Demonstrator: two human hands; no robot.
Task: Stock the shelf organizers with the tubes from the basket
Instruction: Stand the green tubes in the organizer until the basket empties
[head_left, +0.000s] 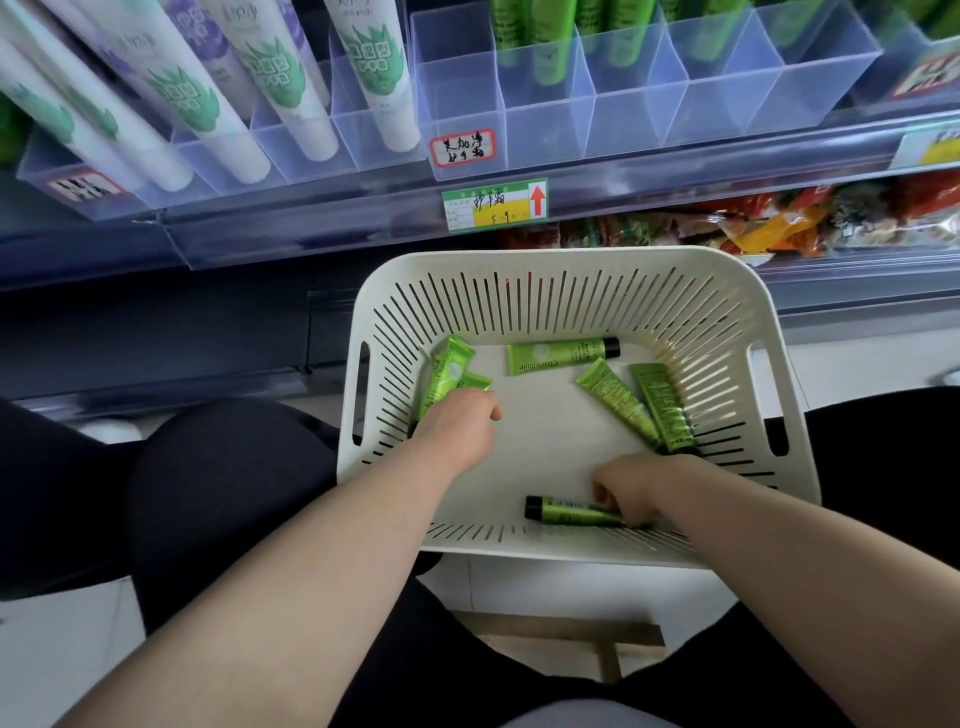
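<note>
**Both hands down in the basket of green tubes**

Six green tubes are visible in the white slotted basket (571, 260). Nearest, by its front wall, the right hand (631, 488) closes its fingers on a black-capped tube (563, 512) lying flat. Farther in, at the left wall, the left hand (457, 431) is curled over two overlapping tubes (447, 376); its grip cannot be made out. Two more tubes (641, 405) lean at the right wall, and one marked "Chamomile" (561, 356) lies near the back wall. Beyond the basket, the clear shelf organizer (639, 104) holds upright green tubes (524, 31) in its rear compartments; the front ones are bare.
</note>
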